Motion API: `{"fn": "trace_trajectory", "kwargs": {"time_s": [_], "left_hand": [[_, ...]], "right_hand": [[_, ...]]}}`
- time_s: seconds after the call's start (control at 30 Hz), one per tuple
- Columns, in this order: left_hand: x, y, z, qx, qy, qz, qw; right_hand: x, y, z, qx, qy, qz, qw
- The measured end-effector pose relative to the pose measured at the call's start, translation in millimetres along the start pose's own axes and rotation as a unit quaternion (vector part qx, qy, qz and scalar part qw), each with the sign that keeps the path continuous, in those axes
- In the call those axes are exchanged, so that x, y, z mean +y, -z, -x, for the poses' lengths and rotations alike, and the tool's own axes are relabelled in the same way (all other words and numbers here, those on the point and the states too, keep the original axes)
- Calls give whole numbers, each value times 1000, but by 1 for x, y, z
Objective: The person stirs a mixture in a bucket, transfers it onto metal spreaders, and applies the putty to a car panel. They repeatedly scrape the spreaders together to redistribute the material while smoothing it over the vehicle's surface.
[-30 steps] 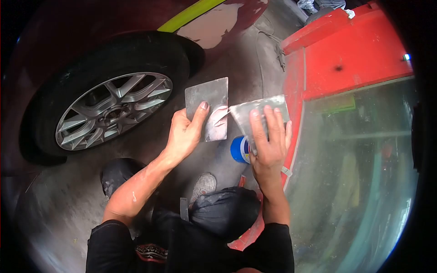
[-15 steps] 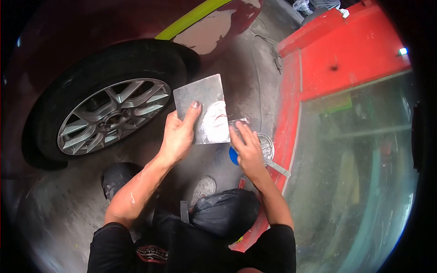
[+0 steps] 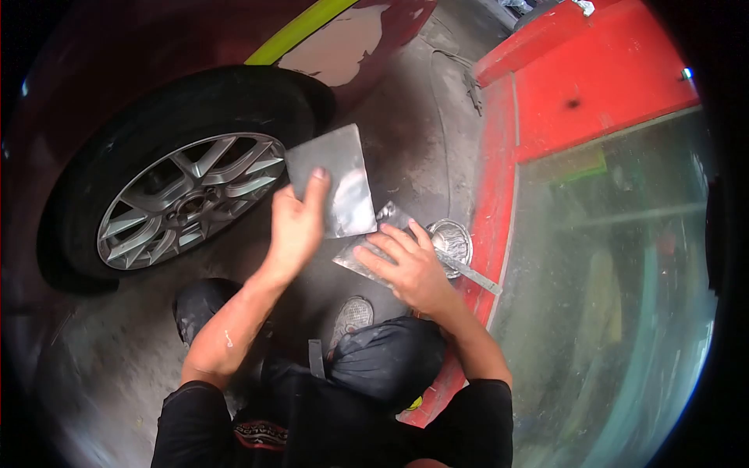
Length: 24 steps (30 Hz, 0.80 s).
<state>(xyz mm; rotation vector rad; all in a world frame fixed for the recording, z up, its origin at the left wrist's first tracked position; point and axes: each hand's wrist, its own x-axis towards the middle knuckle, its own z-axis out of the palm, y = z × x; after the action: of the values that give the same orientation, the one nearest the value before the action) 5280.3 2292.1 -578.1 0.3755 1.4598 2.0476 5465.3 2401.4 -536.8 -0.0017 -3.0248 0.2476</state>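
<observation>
My left hand [image 3: 299, 222] grips a flat grey metal plate [image 3: 331, 168], with the thumb lying across its face. Whitish paste [image 3: 353, 204] is smeared over the plate's right part. My right hand [image 3: 409, 269] has its fingers over a thin metal spreader [image 3: 399, 216], whose edge is close to the plate's lower right corner. Just behind the right hand stands an open round can [image 3: 451, 238] with pale residue inside. A flat strip [image 3: 477, 278] lies across the can's rim.
To the left is a dark red car's wheel [image 3: 191, 204], with yellow-green tape [image 3: 300, 30] above it. On the right are a red frame [image 3: 497, 179] and a glass pane [image 3: 601, 288]. A cable [image 3: 443, 140] lies on the floor. My knee [image 3: 390, 359] is below.
The plate has moved slightly left. My right hand has shifted left and down, and the spreader now shows broad side up. The paste looks thinner and more spread out.
</observation>
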Motion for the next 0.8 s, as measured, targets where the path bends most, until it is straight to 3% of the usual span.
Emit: {"fn": "trace_trajectory", "kwargs": {"time_s": [0.07, 0.17, 0.2, 0.3, 0.47, 0.57, 0.6, 0.63, 0.7, 0.73, 0.8], "left_hand": [[12, 5, -9, -2, 46, 166, 985], [1, 6, -8, 8, 76, 236, 969], [6, -3, 0, -8, 74, 224, 972], [-2, -23, 15, -23, 65, 262, 963], [1, -6, 10, -90, 132, 302, 940], [1, 1, 3, -178, 339, 376, 844], [-3, -2, 4, -183, 372, 336, 846], [-5, -8, 9, -170, 355, 334, 856], [-4, -5, 4, -152, 305, 300, 891], [-1, -4, 3, -160, 270, 286, 906], [5, -7, 5, -168, 189, 226, 941]], "right_hand": [[7, 9, 4, -7, -44, -49, 998], [4, 23, -5, 233, -65, -238, 941], [-2, 31, -11, 259, -58, -255, 930], [-18, 19, -29, 222, -80, -240, 942], [28, -25, -8, 104, -82, -128, 983], [29, -21, -4, 184, -183, -350, 900], [24, -14, 0, 202, -221, -400, 866], [18, -6, 4, 224, -256, -448, 827], [12, 14, 7, 245, -217, -486, 810], [3, 32, 4, 263, -141, -465, 834], [13, 44, -6, 274, -78, -262, 922]]}}
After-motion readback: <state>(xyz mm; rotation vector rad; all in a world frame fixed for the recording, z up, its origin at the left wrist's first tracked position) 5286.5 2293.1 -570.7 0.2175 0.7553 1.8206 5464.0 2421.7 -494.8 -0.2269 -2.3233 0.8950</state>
